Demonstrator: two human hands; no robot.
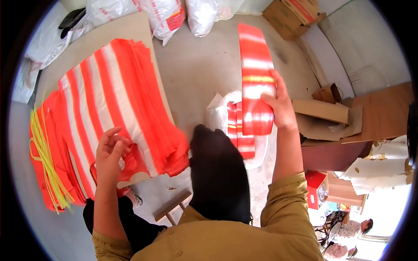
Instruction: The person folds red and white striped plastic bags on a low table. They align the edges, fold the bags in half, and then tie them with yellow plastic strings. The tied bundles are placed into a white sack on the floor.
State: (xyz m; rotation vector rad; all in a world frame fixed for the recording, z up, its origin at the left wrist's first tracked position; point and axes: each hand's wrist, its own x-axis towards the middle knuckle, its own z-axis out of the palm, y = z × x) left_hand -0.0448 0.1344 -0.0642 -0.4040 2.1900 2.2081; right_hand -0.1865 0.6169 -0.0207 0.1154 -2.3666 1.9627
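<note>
My right hand (280,102) is closed around a long folded bundle of red and white striped plastic bags (257,117). A yellow tie (258,79) circles the bundle near its middle. Below it, an open white sack (214,112) on the floor holds similar tied bundles (246,147). Over at the left, my left hand (111,148) hovers at the near edge of a thick stack of flat striped bags (102,82). Its fingers are loosely curled and apart, with nothing visible in them. Yellow strips (45,161) lie across the stack's left end.
The stack rests on a board (146,32). Filled white sacks (161,17) stand along the far side. Cardboard boxes (291,17) sit at the far right, and flattened cardboard (379,113) lies at the right. A small wooden stool (172,209) is near my legs. People (346,230) sit at lower right.
</note>
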